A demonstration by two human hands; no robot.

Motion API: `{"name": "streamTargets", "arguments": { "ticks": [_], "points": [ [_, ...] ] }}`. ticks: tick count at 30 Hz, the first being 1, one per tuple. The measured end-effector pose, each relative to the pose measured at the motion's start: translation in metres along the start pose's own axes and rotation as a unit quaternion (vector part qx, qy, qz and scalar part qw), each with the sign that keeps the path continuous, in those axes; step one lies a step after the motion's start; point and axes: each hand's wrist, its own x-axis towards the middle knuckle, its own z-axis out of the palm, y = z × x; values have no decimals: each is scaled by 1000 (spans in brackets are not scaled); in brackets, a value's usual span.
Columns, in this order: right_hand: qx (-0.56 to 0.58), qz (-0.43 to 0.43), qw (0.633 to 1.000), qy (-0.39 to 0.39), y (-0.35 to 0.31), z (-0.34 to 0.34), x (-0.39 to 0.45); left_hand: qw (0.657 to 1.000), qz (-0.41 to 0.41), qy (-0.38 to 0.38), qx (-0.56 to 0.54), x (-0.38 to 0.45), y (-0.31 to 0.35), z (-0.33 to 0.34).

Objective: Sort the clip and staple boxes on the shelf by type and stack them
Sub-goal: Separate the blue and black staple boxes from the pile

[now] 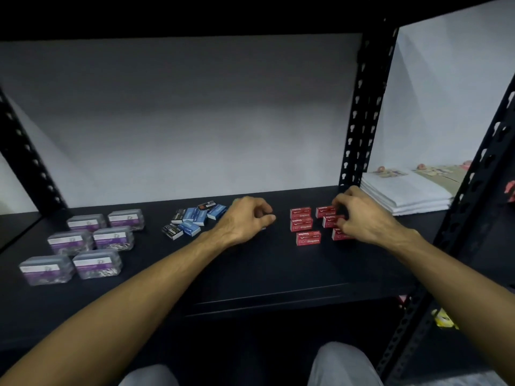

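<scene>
Several red staple boxes lie in loose rows on the black shelf, right of centre. My right hand is over their right side, its fingertips pinching one red box. A jumbled pile of small blue and black staple boxes sits at the middle. My left hand rests just right of that pile with its fingers curled; whatever is under the palm is hidden. Several clear clip boxes with purple labels stand in pairs on the left.
A black perforated upright rises behind the red boxes, and another stands at the front right. A stack of white folded sheets lies beyond the upright. A grey wall backs the shelf. My knees show below.
</scene>
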Motion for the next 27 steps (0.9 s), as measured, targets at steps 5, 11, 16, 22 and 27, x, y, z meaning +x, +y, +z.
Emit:
{"name": "streamTargets", "arguments": {
  "ticks": [5,11,16,22,27],
  "points": [
    [12,-51,998,17,-36,1,15,999,-46,15,7,-3,-37,-31],
    [29,-104,994,-15,-77,22,37,996,-88,-7,17,-1,-70,-44],
    [32,-132,990,-39,-102,39,56,995,-96,-4,13,9,-86,-44],
    [40,-120,990,-63,-135,55,80,994,-113,-10,-7,27,-94,-33],
    [38,-66,993,-91,-152,73,92,993,-107,-54,16,38,-97,-23]
  ]
}}
